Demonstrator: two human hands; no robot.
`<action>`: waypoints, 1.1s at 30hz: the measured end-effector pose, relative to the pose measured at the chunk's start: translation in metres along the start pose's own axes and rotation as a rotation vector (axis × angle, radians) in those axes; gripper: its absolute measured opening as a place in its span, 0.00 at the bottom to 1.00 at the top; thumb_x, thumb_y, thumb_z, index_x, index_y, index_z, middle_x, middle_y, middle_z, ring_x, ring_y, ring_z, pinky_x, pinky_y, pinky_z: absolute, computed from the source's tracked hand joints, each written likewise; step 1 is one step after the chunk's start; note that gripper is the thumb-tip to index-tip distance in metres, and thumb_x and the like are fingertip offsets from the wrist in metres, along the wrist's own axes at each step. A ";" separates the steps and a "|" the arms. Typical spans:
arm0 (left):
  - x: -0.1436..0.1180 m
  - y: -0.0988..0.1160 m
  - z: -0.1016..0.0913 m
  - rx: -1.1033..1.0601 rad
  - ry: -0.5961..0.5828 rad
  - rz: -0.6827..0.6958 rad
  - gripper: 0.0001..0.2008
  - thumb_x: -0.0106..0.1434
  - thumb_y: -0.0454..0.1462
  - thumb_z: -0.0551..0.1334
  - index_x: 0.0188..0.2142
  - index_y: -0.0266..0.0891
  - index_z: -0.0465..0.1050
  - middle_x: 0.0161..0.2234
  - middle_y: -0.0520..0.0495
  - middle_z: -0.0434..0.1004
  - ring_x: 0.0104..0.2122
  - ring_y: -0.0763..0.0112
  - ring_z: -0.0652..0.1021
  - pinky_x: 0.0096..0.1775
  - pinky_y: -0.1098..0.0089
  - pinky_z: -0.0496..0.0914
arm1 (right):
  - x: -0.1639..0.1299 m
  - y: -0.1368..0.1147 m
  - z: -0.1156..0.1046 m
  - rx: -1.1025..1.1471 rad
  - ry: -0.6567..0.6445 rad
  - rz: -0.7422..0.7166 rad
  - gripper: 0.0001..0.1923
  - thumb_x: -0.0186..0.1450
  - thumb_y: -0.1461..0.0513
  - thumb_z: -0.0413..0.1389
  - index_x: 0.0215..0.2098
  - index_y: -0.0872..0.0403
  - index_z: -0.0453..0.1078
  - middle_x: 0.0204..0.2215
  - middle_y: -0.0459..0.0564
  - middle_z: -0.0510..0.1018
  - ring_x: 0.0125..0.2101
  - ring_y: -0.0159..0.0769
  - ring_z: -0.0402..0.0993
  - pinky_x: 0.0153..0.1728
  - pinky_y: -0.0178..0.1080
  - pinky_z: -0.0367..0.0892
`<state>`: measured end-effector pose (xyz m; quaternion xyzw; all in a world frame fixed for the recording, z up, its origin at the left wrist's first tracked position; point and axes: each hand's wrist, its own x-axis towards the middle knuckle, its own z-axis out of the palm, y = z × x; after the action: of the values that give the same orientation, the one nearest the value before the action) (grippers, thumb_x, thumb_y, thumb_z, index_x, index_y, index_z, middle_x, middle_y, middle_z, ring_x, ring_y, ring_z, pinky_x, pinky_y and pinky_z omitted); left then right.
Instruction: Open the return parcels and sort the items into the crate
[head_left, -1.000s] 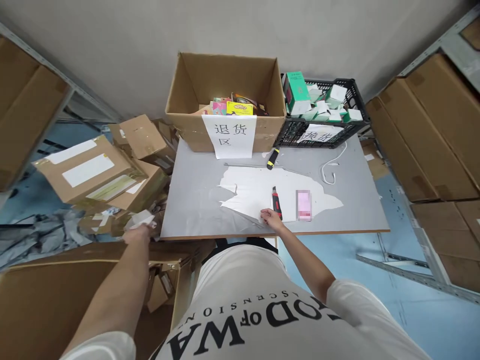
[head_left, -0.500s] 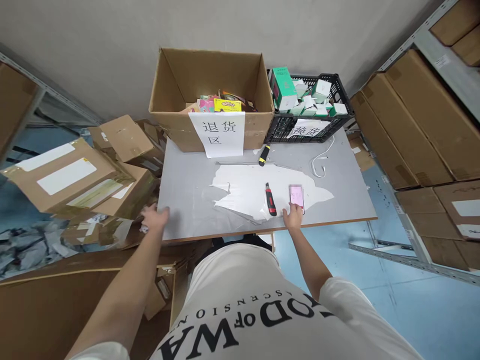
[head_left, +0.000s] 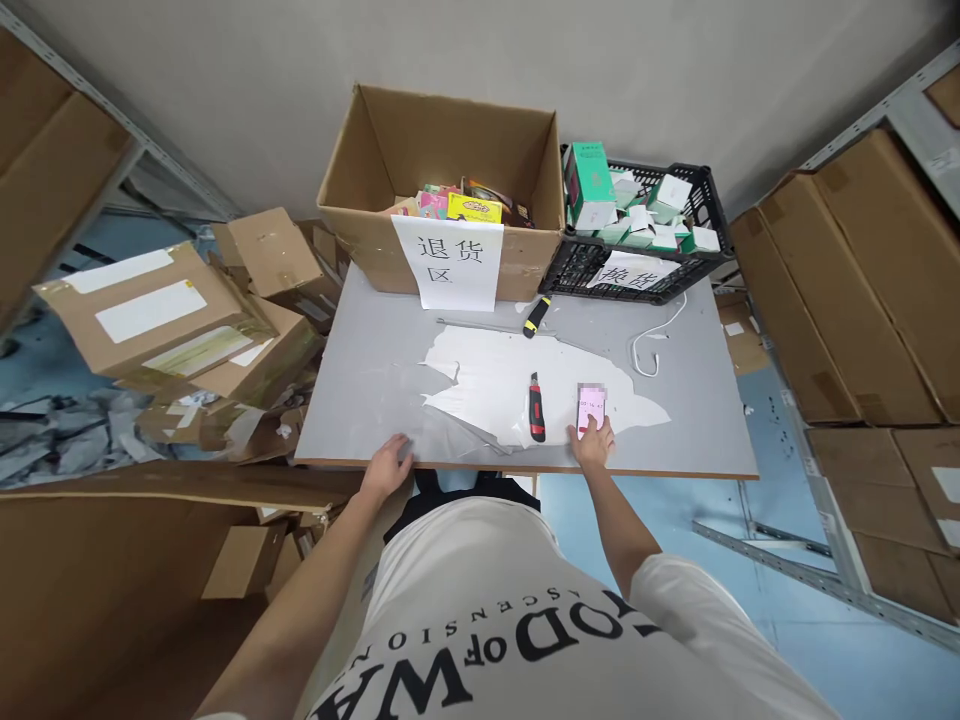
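From the head camera, looking down over the person's white shirt, a grey table (head_left: 360, 390) stands against the wall, its top layer peeled away to white in the middle. The right hand (head_left: 592, 443) rests on the near end of a phone (head_left: 591, 406) that lies flat on the white patch near the table's front edge; the fingers are loosely spread, a fingertip laid on the lit screen, nothing grasped. Just left of the phone lies a red and black box cutter (head_left: 536, 407), apart from the hand. The left hand (head_left: 388, 466) sits on the front edge of the table, fingers relaxed and slightly apart, holding nothing.

At the back of the table stands an open cardboard box (head_left: 442, 170) with colourful packets inside and a paper sign (head_left: 456, 262) taped to its front. Beside it to the right sits a black crate (head_left: 637, 265) of small white and green boxes. A yellow and black cutter (head_left: 536, 316) lies before the box, and a white cable (head_left: 656, 340) curls near the crate. Taped parcels (head_left: 172, 320) are heaped left of the table, and brown cartons fill the shelves (head_left: 862, 270) on the right.
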<state>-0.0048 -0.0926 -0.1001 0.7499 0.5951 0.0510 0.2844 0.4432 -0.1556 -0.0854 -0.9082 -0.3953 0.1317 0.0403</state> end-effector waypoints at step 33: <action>-0.397 -0.239 0.011 -0.963 1.290 -1.646 0.24 0.66 0.46 0.50 0.54 0.32 0.64 0.54 0.33 0.69 0.55 0.56 0.71 0.57 0.57 0.64 | -0.390 -0.465 0.154 -0.065 -0.810 -1.835 0.32 0.63 0.65 0.48 0.65 0.56 0.49 0.63 0.56 0.57 0.62 0.43 0.53 0.62 0.49 0.53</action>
<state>-0.3201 -0.4315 -0.1219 -0.2180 0.8581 0.4460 0.1311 -0.1820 -0.1258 -0.0699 -0.1396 -0.9300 0.3381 -0.0360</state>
